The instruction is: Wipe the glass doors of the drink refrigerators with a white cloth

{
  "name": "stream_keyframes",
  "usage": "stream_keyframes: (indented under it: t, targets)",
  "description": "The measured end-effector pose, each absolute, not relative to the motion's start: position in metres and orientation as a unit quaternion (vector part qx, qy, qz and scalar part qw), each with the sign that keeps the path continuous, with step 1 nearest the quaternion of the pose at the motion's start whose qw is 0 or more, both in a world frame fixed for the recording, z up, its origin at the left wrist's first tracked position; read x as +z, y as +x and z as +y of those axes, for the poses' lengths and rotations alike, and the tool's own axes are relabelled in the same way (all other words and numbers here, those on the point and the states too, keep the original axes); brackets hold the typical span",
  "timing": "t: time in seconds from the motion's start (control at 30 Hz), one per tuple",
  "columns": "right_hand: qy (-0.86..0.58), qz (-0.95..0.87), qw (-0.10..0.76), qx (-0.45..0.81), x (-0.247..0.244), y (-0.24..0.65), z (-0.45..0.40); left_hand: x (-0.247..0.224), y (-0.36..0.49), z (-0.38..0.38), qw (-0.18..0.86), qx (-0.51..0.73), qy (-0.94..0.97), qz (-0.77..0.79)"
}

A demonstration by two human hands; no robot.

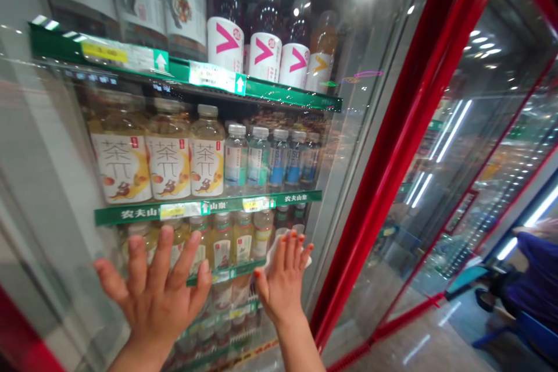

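Observation:
My left hand point(163, 288) is spread wide in front of the glass door point(357, 145) of a drinks fridge, with nothing in it. Whether its fingertips touch the glass is hard to tell. My right hand point(285, 279) lies flat, fingers close together, over a white tissue point(273, 253) held against the glass. The tissue's edges show beside the fingers; most of it is hidden. Behind the glass, the shelf nearest my hands holds small bottles of pale drink point(243, 238).
A red door frame point(392, 145) runs along the right of the glass. Large tea bottles point(170, 157) and bottles with a pink V point(265, 52) stand on upper shelves. At far right, a person in dark blue point(534, 267) is near a blue chair point(534, 328).

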State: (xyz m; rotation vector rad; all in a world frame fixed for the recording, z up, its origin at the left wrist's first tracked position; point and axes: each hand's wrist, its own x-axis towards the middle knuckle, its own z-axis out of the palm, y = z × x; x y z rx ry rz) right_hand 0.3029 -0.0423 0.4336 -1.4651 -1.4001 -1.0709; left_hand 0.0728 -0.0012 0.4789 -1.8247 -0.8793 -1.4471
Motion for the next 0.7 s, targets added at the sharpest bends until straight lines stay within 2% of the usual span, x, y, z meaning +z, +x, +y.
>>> stream_keyframes:
  t: [0.07,0.17,0.27,0.4,0.5,0.6,0.7]
  targets:
    - [-0.631,-0.48,0.479,-0.377,0.438,0.32,-0.042,0.479,0.073,-0.002,0.318,-0.547,-0.695,-0.34]
    - [-0.652,-0.403,0.552,-0.329,0.474,0.321,-0.034,0.478,0.074,-0.002,0.308,-0.553,-0.69,-0.351]
    - [-0.615,-0.479,0.5,-0.379,0.491,0.285,-0.028,0.478,0.073,-0.001,0.309,-0.554,-0.693,-0.343]
    - [-0.538,-0.592,0.387,-0.458,0.45,0.26,-0.033,0.483,0.074,-0.003,0.313,-0.554,-0.698,-0.328]
    - [-0.59,-0.529,0.429,-0.433,0.432,0.288,-0.038,0.488,0.076,-0.006,0.319,-0.554,-0.701,-0.317]
    - [-0.641,-0.443,0.501,-0.376,0.459,0.312,-0.033,0.491,0.079,-0.008,0.317,-0.557,-0.699,-0.318]
    - [-0.626,-0.463,0.497,-0.382,0.485,0.298,-0.025,0.492,0.079,-0.009,0.313,-0.559,-0.697,-0.322]
